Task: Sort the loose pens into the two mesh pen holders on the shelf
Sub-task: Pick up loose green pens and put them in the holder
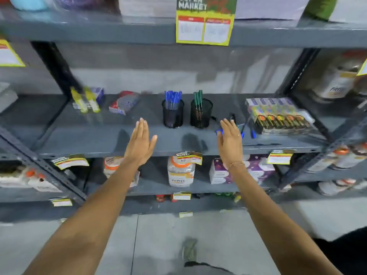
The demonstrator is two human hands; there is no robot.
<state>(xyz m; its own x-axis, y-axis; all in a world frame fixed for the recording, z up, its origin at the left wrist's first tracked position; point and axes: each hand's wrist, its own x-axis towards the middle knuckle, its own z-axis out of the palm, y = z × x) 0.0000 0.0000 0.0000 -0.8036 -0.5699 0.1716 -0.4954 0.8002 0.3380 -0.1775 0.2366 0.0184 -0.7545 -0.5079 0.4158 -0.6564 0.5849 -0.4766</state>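
Both our hands (140, 141) (230, 141) flat open, empty. Blue holder (172, 114) and green holder (201, 114) mostly filled; few loose blue pens (252, 133) remain right of green holder, on shelf (79, 133).

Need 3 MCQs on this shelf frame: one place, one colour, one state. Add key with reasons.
1. Where do the two black mesh pen holders stand?
A. on the floor
B. side by side on the grey metal shelf
C. on the top shelf

2. What colour are the pens in the left holder?
A. blue
B. red
C. yellow

3. What state are the hands in?
A. both clenched around pens
B. one inside a holder
C. both open and flat, holding nothing

Key: 1 B, both holders sit mid-shelf, apart but adjacent. 2 A, the blue pens stand there; the right holder has green pens. 3 C, the left hand and right hand show spread fingers, with loose blue pens lying by the right hand.
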